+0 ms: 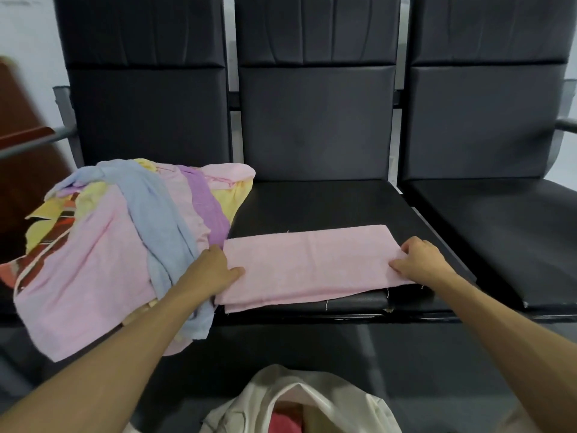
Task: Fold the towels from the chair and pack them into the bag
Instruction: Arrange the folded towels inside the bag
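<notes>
A pink towel [307, 264], already folded into a long, flat strip of soft terry cloth, lies across the front of the middle seat of a black padded chair [312, 201]. Its long axis runs left to right in front of us, with loose threads trailing from the near edge.

Each of our hands is at one short end, so both reach it equally. Our left hand [215, 270] rests its fingers on top of the left end; we cannot tell whether the thumb is tucked under the cloth. Our right hand [421, 260] has its fingers bent and pinches the right end, where the cloth puckers slightly. To our judgement the next fold brings one end over to the other.

Touching the strip's left end, a loose pile of towels [125, 232] in pink, blue, purple, yellow and a red pattern covers the left seat and hangs over its front edge. Below us, near the bottom, a white, crinkled bag [299, 398] stands open with something red inside.
</notes>
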A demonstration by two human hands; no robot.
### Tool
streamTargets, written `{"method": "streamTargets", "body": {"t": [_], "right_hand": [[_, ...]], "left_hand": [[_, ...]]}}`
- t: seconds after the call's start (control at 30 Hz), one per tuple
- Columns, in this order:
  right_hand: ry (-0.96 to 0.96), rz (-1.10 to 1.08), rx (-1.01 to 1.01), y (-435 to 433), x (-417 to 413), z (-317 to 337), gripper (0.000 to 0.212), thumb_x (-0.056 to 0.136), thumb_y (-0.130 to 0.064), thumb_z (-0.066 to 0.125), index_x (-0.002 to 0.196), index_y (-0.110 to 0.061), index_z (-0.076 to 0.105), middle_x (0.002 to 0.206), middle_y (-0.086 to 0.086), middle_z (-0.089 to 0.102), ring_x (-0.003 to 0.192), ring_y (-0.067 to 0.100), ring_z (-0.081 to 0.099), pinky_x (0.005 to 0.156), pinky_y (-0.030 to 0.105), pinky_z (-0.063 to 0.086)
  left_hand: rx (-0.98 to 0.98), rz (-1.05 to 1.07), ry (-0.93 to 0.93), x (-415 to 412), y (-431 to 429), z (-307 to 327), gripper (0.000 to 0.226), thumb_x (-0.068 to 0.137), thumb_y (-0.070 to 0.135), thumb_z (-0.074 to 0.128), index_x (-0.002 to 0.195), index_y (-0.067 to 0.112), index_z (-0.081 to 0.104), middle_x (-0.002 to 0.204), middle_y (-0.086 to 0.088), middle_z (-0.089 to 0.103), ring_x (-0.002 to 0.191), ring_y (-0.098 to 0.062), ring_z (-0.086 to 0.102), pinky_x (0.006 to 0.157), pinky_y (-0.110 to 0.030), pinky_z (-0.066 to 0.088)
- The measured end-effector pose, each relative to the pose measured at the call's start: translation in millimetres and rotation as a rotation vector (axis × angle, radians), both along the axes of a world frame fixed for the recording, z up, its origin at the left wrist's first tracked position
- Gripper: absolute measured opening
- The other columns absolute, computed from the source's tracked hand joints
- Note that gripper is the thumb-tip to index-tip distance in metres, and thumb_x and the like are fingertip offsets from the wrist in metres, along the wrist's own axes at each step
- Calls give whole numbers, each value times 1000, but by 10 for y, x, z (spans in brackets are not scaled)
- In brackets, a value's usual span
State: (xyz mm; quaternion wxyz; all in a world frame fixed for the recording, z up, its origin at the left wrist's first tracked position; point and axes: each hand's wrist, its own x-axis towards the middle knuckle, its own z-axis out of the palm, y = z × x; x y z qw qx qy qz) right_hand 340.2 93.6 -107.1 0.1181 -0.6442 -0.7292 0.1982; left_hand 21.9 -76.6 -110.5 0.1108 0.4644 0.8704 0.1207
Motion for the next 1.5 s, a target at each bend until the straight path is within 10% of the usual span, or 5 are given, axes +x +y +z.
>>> {"method": "streamTargets", "body": {"t": [0.4,0.57,0.7,0.97,1.5], "right_hand": [[379,131,-615,-168,204,163,26,74,4,74,99,8,67,94,18,73,80,27,69,66,31,53],[461,160,-694,-186,147,162,36,80,-7,76,112,5,64,100,15,72,91,31,67,79,40,51],[608,74,-679,-189,25,139,29,83,0,69,109,12,62,90,17,70,74,26,66,60,30,54],[741,-5,-709,-290,-219,188,31,92,-17,64,118,-1,57,110,14,69,93,29,67,66,37,53],[1113,-286,-811,-71,-77,51,27,103,-23,38,95,-5,57,97,10,57,93,25,54,81,36,48]], "left_hand": [[129,186,-472,136,170,147,47,104,25,37,143,0,38,143,-19,45,128,-34,46,105,-37,37],[475,387,-1183,77,47,338,12,95,8,56,106,5,56,76,-13,66,60,-22,60,48,-26,50],[616,392,-1361,122,-27,449,18,91,23,64,99,7,62,74,-9,68,60,-19,64,48,-25,52],[717,342,-1347,841,247,650,25,98,33,52,107,11,60,87,-6,61,87,-22,60,91,-36,48],[377,-63,-1181,1870,885,188,44,92,50,57,105,8,64,77,-7,59,70,-21,57,62,-30,48]]}}
